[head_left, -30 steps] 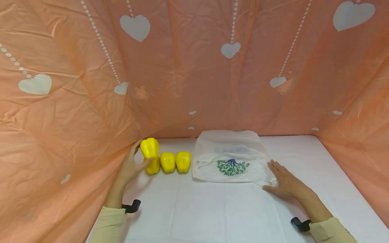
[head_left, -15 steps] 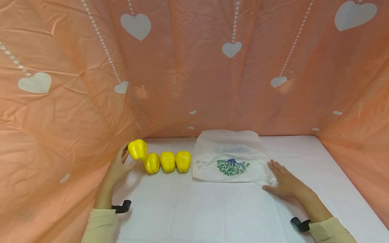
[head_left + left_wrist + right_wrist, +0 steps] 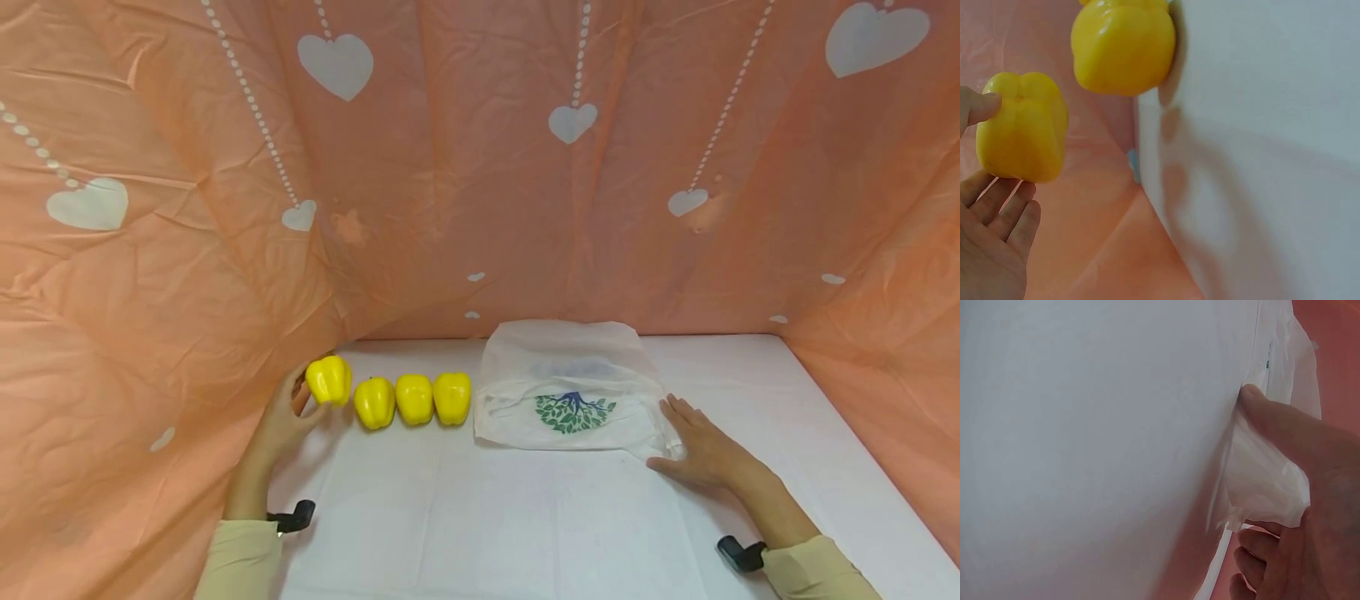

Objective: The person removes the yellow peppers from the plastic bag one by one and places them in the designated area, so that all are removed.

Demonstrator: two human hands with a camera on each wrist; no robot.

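Observation:
My left hand (image 3: pixel 283 423) holds a yellow bell pepper (image 3: pixel 328 381) between thumb and fingers, raised off the table at the far left. In the left wrist view the thumb lies on one side of this pepper (image 3: pixel 1021 134) and the fingertips on the other. Another yellow bell pepper (image 3: pixel 374 403) stands just right of it, then two more, a middle pepper (image 3: pixel 414 399) and a right-hand pepper (image 3: pixel 452 399), in a row. Beside them lies a white plastic bag (image 3: pixel 510 358) with a green tree print. My right hand (image 3: pixel 701 448) rests at its right edge, fingers extended, touching the plastic (image 3: pixel 1266 478).
A white cloth covers the table (image 3: pixel 495 525). An orange curtain (image 3: pixel 450 192) with pale hearts surrounds it at the back and both sides, close to my left forearm. Each wrist wears a black camera mount (image 3: pixel 294 517).
My left hand has carried its pepper left, away from above the row, and slightly lower. The leftmost standing pepper has come fully into view. My right hand and the bag stay put.

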